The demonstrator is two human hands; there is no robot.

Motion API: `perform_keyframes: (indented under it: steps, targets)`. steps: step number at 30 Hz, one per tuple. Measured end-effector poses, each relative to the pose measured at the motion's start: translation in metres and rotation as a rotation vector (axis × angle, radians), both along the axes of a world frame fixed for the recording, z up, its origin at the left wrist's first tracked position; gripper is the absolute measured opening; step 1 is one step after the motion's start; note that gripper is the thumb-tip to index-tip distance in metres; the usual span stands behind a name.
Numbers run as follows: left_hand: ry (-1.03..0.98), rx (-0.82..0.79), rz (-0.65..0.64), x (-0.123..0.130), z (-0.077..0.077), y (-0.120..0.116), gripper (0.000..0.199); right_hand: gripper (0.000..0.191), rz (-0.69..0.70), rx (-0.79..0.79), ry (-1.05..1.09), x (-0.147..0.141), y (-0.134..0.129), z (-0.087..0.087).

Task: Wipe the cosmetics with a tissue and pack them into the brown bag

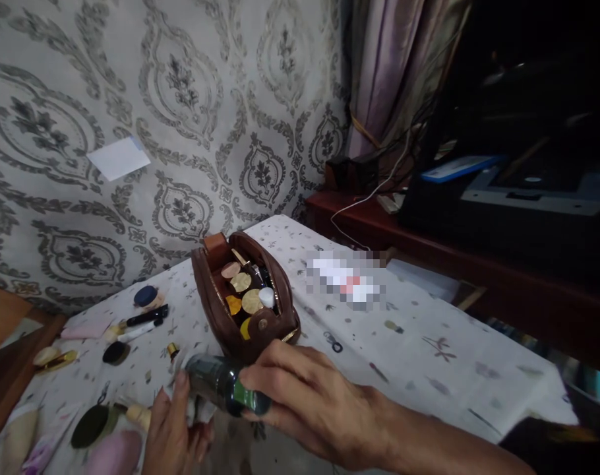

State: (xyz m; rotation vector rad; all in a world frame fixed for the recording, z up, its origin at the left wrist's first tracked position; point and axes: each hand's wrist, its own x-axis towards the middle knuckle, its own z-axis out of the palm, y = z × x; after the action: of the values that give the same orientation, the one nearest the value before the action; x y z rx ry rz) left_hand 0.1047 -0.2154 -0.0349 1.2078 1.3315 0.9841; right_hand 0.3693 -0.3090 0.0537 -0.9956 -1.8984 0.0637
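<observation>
My right hand (310,396) grips a dark bottle (213,382) with a green label, tilted on its side just in front of the brown bag. At the bottle's left end, my left hand (174,425) is closed on a crumpled white tissue or cloth (201,409), which touches the bottle. The brown zip toiletry bag (211,323) stands unzipped on the cloth-covered table. Inside it are several round gold and yellow lids, a white cap (266,297) and some slim items. A small gold-capped bottle (173,351) is beside my left hand.
Cosmetics lie across the left of the table: a blue-lidded jar (146,296), a black tube (146,316), a dark jar (115,353), a green-black lid (90,425) and a pink item (115,454). A patterned cloth (419,369) covers the table. A dark red cabinet (428,257) borders the right.
</observation>
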Motion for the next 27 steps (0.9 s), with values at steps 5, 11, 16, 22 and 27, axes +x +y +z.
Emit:
perform_keyframes:
  steps: [5, 11, 16, 22, 27]
  targets:
    - [0.198, 0.137, 0.007, -0.014, -0.002, 0.003, 0.051, 0.027, 0.017, -0.003, 0.122, 0.017, 0.000, 0.019]
    - [0.331, 0.050, 0.089, -0.006, -0.017, -0.011, 0.051, 0.021, -0.203, 0.110, 0.229, 0.037, 0.019, 0.033]
    - [0.255, 0.019, 0.086, -0.002, -0.029, -0.002, 0.044, 0.019, -0.343, 0.056, 0.211, 0.053, 0.055, 0.046]
    - [0.198, -0.001, 0.021, -0.008, -0.038, 0.005, 0.035, 0.015, -0.255, -0.058, 0.020, 0.055, 0.119, 0.060]
    - [0.152, 0.014, -0.016, -0.013, -0.042, 0.006, 0.030, 0.017, -0.164, -0.192, -0.305, 0.040, 0.173, 0.059]
